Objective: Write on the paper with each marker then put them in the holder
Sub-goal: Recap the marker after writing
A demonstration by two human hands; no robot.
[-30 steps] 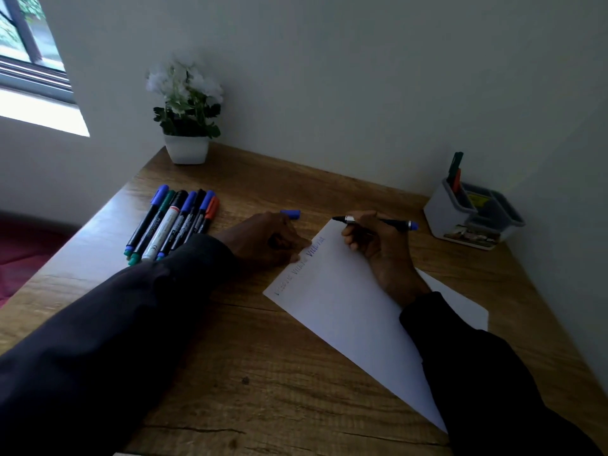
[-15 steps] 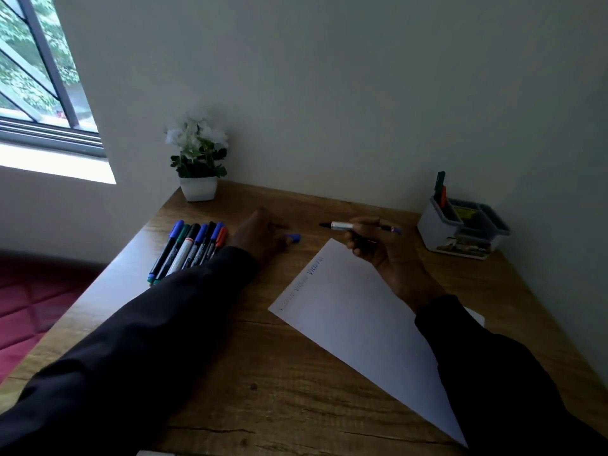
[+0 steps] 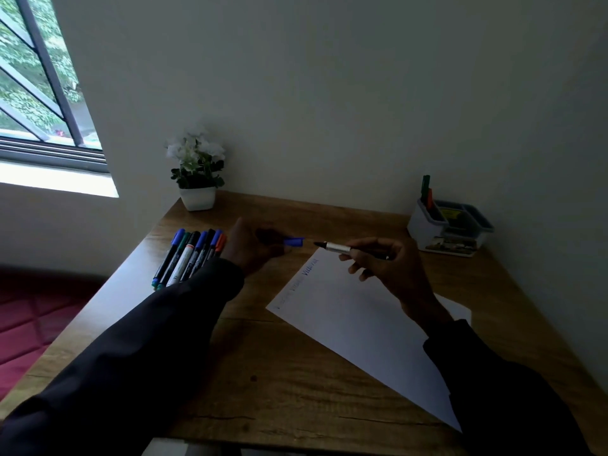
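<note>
As we look down from the head camera, the left hand (image 3: 253, 248) pinches a blue cap (image 3: 293, 241) at its fingertips, with the cap's end pointing right. The right hand (image 3: 385, 261) has fingers and thumb curled round a marker (image 3: 342, 248), which it holds off the desk (image 3: 279, 390). The marker is uncapped and lies nearly level, its dark tip aimed left at the cap. Tip and cap are close but apart. Both sit above the far corner of the paper (image 3: 362, 340).

We see the paper lying aslant on the desk under the right forearm, with short lines of writing (image 3: 311, 268) along its left edge. Just beside the left wrist a row of markers (image 3: 190, 255) lies on the desk, caps pointing away from us and the near ends partly under the sleeve (image 3: 197, 307).

We find the holder (image 3: 424, 225) at the far right of the desk, near the wall and well apart from both hands. A green marker (image 3: 425, 184) and an orange marker (image 3: 429, 195) stand in its left compartment. A plant (image 3: 197, 172) sits at the far left corner, with a window (image 3: 36, 93) beyond it.
</note>
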